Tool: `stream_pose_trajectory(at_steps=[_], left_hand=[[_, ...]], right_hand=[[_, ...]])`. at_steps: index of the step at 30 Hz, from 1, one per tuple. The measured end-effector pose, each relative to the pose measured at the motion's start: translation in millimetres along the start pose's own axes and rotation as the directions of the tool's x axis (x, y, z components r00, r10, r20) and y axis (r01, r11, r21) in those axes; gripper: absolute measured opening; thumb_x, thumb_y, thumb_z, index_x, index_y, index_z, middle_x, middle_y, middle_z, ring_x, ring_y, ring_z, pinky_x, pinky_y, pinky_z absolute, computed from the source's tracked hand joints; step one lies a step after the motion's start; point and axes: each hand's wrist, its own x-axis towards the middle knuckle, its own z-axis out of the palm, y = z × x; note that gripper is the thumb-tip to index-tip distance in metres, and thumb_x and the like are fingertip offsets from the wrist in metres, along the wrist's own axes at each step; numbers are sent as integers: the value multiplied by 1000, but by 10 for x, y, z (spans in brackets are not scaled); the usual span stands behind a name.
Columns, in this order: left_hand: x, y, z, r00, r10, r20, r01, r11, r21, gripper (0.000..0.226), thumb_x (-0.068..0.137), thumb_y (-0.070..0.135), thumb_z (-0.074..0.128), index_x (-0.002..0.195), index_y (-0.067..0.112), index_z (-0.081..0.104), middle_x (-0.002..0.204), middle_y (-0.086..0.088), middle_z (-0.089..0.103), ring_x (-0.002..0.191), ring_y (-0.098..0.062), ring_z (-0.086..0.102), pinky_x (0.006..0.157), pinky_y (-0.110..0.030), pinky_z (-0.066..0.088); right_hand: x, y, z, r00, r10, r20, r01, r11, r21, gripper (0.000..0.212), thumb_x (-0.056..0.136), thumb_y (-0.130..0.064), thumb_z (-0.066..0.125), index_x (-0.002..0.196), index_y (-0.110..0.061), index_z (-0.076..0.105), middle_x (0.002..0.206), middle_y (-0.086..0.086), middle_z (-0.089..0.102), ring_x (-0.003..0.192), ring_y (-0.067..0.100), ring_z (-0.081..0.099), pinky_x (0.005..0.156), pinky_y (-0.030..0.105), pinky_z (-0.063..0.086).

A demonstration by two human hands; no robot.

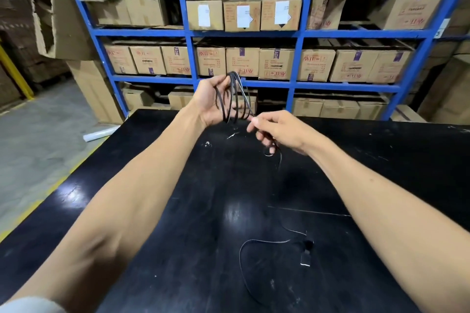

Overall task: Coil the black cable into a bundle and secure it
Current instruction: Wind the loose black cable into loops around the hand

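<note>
Cable looped around left fingers

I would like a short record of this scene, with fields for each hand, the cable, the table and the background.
left hand: left hand raised, several loops of the black cable wound around it
right hand: right hand pinches the cable strand beside the loops
cable remainder: loose, trailing over the black table
cable end: connector lies on the table
background: blue shelving with cardboard boxes
</note>
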Motion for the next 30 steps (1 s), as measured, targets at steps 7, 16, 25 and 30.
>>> stream_pose_trajectory(at_steps=[7, 16, 25, 30], left_hand=[[-96, 170, 295, 984, 141, 110, -103, 948, -300, 45, 103, 33, 30, 143, 25, 48, 148, -13, 42, 131, -67, 28, 93, -83, 30], [-142, 446, 281, 963, 253, 97, -180, 865, -469, 46, 104, 35, 26, 144, 19, 42, 151, -16, 40, 119, -73, 38, 89, -85, 31], [-339, 86, 282, 807, -494, 324, 345, 839, 420, 47, 104, 40, 28, 149, 34, 38, 149, 10, 43, 130, -63, 36, 98, -80, 30], [-219, -222, 183, 781, -625, -17, 527, 643, 557, 41, 102, 40, 31, 124, 24, 62, 130, -3, 55, 124, -63, 41, 97, -81, 28]], right_hand=[[-10, 316, 282, 1000, 3, -18, -3, 1000, -10, 25, 96, -38, 67, 91, -19, 82, 121, -17, 74, 116, 1, 63, 109, 28, 41], [-113, 522, 321, 980, 131, -150, 11, 716, 698, 34, 101, -20, 57, 135, -21, 62, 61, -5, 29, 40, 5, 21, 44, 24, 9], [159, 297, -149, 758, 428, -493, -304, 900, 313, 42, 66, -47, 91, 79, -12, 71, 63, 0, 52, 42, 10, 34, 40, 22, 27], [166, -341, -508, 862, 236, -450, -281, 959, -36, 33, 74, -40, 88, 74, -10, 75, 65, 0, 61, 51, 14, 42, 55, 28, 39]])
